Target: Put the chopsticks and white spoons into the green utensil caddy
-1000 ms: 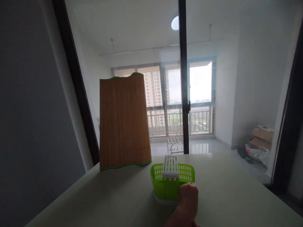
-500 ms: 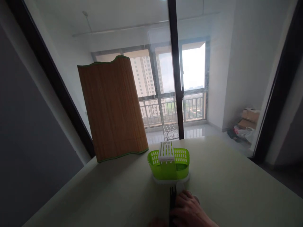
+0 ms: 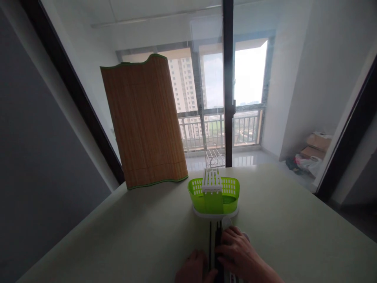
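My right hand (image 3: pixel 240 251) lies curled over a bundle of dark chopsticks (image 3: pixel 218 232) on the table, its fingers pressed on their side. A single dark chopstick (image 3: pixel 210 239) lies just left of the bundle, its lower end between the fingers and thumb of my left hand (image 3: pixel 194 268), which is dim at the bottom edge. Past my right fingertips shows the rounded white end of what looks like a spoon (image 3: pixel 226 223); the rest is under the hand. A green utensil basket (image 3: pixel 213 202) with a white slotted top piece (image 3: pixel 212 181) stands in front of both hands.
A pale table (image 3: pixel 141 232) spreads around the hands. At its far left stands a brown bamboo mat (image 3: pixel 144 125) with green edging. Behind are a dark-framed glass door (image 3: pixel 228 86), a wire rack (image 3: pixel 214 156), and boxes with bags (image 3: pixel 313 153) on the floor at right.
My left hand has come further into view from the bottom edge. One chopstick now lies apart from the bundle on its left. The view has shifted slightly.
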`<act>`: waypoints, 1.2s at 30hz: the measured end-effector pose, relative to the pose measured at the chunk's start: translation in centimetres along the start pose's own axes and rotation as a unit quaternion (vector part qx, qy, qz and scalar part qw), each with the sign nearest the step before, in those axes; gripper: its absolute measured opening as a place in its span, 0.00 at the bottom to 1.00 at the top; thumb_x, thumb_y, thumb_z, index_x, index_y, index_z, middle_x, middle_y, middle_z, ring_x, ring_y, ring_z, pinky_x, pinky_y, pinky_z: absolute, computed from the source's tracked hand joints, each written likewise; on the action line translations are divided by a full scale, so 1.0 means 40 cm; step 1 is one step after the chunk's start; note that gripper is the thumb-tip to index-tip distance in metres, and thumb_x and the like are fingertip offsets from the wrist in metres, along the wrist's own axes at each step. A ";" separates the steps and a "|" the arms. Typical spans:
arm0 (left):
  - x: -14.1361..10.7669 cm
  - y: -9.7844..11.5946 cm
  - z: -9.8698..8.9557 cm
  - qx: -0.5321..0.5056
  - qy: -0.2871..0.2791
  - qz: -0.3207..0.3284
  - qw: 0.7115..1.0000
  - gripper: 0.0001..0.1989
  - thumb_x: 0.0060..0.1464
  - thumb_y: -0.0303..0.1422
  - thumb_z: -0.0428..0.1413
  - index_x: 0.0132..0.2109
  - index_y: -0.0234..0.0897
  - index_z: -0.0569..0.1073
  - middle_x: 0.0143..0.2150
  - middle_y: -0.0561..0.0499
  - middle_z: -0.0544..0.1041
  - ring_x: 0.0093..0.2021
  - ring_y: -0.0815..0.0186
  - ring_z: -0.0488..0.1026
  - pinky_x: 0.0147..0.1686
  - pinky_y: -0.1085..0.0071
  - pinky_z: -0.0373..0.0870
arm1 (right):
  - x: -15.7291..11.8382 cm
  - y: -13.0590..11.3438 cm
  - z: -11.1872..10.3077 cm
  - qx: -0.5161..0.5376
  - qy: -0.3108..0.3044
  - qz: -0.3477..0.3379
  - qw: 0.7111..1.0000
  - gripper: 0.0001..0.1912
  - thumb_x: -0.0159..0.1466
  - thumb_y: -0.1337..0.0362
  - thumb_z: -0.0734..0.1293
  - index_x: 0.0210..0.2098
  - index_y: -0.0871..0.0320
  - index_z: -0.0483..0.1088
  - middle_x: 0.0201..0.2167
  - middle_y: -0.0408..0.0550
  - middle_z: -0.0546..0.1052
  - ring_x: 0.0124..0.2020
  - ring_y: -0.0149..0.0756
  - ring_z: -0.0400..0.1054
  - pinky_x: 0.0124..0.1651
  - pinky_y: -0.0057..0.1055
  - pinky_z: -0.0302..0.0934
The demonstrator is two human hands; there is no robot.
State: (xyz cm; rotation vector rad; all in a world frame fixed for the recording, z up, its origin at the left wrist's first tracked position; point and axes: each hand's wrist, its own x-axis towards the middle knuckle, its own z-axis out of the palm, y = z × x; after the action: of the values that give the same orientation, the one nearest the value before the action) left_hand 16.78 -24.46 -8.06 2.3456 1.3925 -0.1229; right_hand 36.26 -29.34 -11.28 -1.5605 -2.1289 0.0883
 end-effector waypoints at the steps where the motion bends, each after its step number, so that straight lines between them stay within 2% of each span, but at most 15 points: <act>1: -0.001 0.003 -0.002 0.002 0.006 0.003 1.000 0.15 0.54 0.41 0.51 0.44 0.39 0.72 0.47 0.46 0.75 0.46 0.58 0.72 0.41 0.67 0.65 | 0.000 -0.001 -0.002 0.002 0.003 0.001 1.000 0.07 0.63 0.54 0.64 0.40 0.42 0.73 0.35 0.41 0.71 0.41 0.38 0.61 0.45 0.38 0.48; 7: -0.001 -0.004 -0.012 0.009 0.008 0.003 1.000 0.13 0.55 0.39 0.48 0.43 0.41 0.72 0.47 0.44 0.75 0.46 0.55 0.73 0.41 0.63 0.67 | -0.002 0.003 0.005 0.021 0.031 -0.004 0.999 0.05 0.62 0.57 0.66 0.38 0.43 0.73 0.34 0.40 0.71 0.41 0.37 0.61 0.45 0.37 0.50; 12: -0.001 -0.006 -0.034 0.013 0.036 -0.032 0.999 0.13 0.54 0.36 0.48 0.45 0.39 0.71 0.48 0.39 0.75 0.47 0.52 0.74 0.42 0.60 0.68 | -0.002 0.007 0.012 0.017 0.046 -0.004 0.999 0.05 0.61 0.56 0.67 0.38 0.44 0.73 0.34 0.40 0.71 0.40 0.37 0.61 0.44 0.37 0.49; 16: 0.006 -0.007 -0.044 0.010 0.051 -0.036 0.998 0.15 0.52 0.34 0.50 0.46 0.34 0.71 0.46 0.38 0.76 0.45 0.52 0.75 0.43 0.60 0.70 | 0.001 0.003 0.004 0.001 0.030 -0.003 1.000 0.06 0.62 0.56 0.66 0.37 0.44 0.73 0.34 0.41 0.71 0.40 0.38 0.60 0.44 0.36 0.49; 19: 0.019 -0.018 -0.046 0.032 0.061 -0.047 0.997 0.13 0.52 0.29 0.49 0.44 0.34 0.73 0.45 0.39 0.77 0.45 0.53 0.76 0.43 0.61 0.70 | 0.001 0.000 -0.003 -0.005 0.016 -0.001 1.000 0.06 0.63 0.55 0.64 0.38 0.45 0.72 0.35 0.41 0.71 0.41 0.38 0.61 0.44 0.36 0.49; 24: 0.050 -0.049 -0.064 0.094 0.086 -0.099 0.987 0.20 0.54 0.19 0.41 0.45 0.31 0.75 0.44 0.35 0.78 0.43 0.53 0.78 0.41 0.61 0.70 | 0.001 -0.004 -0.012 -0.009 -0.002 0.006 1.000 0.07 0.63 0.55 0.64 0.38 0.46 0.72 0.36 0.42 0.71 0.42 0.38 0.62 0.45 0.37 0.50; 29: 0.077 -0.092 -0.084 0.120 0.083 -0.070 0.987 0.23 0.56 0.18 0.37 0.44 0.31 0.76 0.43 0.35 0.79 0.44 0.55 0.78 0.41 0.64 0.70 | 0.010 -0.014 -0.030 -0.016 -0.026 0.017 0.999 0.08 0.63 0.56 0.63 0.40 0.45 0.73 0.37 0.43 0.73 0.43 0.39 0.65 0.44 0.36 0.53; 33: 0.078 -0.123 -0.145 0.123 0.100 -0.059 0.986 0.21 0.55 0.18 0.38 0.42 0.32 0.74 0.40 0.38 0.80 0.42 0.56 0.78 0.38 0.67 0.69 | 0.015 -0.005 -0.021 -0.045 -0.022 -0.004 0.999 0.07 0.61 0.57 0.65 0.38 0.45 0.73 0.35 0.44 0.75 0.40 0.39 0.67 0.43 0.36 0.55; 36: 0.060 -0.135 -0.226 0.046 0.180 -0.012 0.982 0.13 0.58 0.26 0.43 0.42 0.34 0.71 0.34 0.43 0.79 0.36 0.59 0.78 0.35 0.70 0.69 | 0.017 0.009 -0.005 -0.073 0.009 -0.037 0.997 0.06 0.60 0.58 0.66 0.36 0.46 0.74 0.32 0.43 0.75 0.37 0.38 0.67 0.40 0.35 0.55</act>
State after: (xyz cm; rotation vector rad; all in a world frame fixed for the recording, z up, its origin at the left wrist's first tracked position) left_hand 12.18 -16.74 -2.10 2.5180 1.6106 0.2485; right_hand 36.51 -28.62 -11.00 -1.5543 -2.2195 -0.1098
